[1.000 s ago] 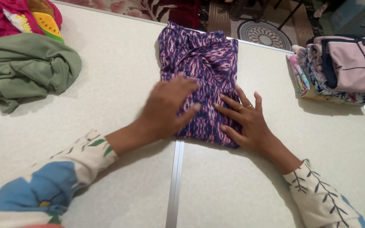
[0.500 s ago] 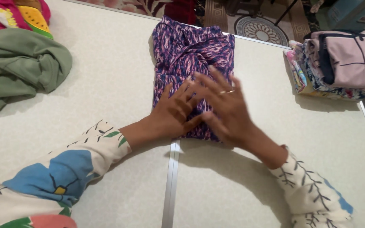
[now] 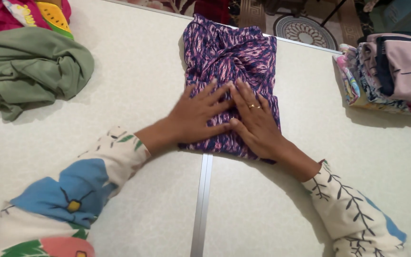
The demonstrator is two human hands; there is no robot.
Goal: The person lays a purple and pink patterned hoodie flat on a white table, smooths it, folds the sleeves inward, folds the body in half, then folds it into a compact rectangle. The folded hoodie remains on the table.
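A folded purple and pink patterned garment (image 3: 236, 52) lies on the pale table (image 3: 134, 85), reaching toward its far edge. My left hand (image 3: 193, 116) rests flat on the garment's near left part, fingers spread. My right hand (image 3: 258, 123), with a ring on one finger, lies flat beside it on the near right part. The fingertips of the two hands nearly touch in the middle. Neither hand grips the cloth. Both of my sleeves are cream with flower and leaf prints.
A crumpled green garment (image 3: 29, 69) lies at the left, with pink and yellow cloth (image 3: 29, 12) behind it. A stack of folded clothes (image 3: 391, 71) sits at the right edge. A metal seam (image 3: 200, 204) runs down the table toward me. Patterned rugs lie beyond the table.
My hands, apart on the garment a second ago, have come together at its middle and now lie flat side by side. The view has shifted slightly.
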